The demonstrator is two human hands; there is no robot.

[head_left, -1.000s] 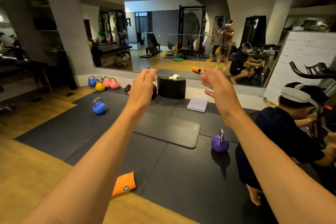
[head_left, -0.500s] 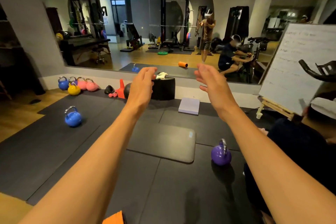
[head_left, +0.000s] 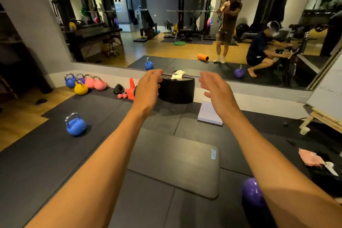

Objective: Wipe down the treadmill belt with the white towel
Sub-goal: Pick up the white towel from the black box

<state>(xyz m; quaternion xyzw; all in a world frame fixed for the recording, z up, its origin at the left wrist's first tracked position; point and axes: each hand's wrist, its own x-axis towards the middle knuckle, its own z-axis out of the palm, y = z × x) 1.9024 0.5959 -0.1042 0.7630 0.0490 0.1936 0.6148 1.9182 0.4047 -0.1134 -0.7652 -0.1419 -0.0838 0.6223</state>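
A crumpled white towel (head_left: 177, 75) lies on top of a black curved block (head_left: 176, 90) that stands on the floor mat below the wall mirror. Both my arms stretch forward toward it. My left hand (head_left: 148, 87) is held up just left of the block, fingers loosely apart, holding nothing. My right hand (head_left: 215, 89) hangs just right of the block, fingers spread, also holding nothing. Neither hand touches the towel. No treadmill belt is in view.
A blue kettlebell (head_left: 75, 125) sits on the mat at left, a purple kettlebell (head_left: 252, 193) at lower right under my forearm. A dark pad (head_left: 177, 163) lies in front, a pale foam block (head_left: 209, 114) near the black block. Several kettlebells (head_left: 87, 83) line the wall. A whiteboard easel (head_left: 327, 98) stands right.
The view has moved closer to the black block and towel. The crouching person has dropped out at the right edge. Both hands stay raised and apart.
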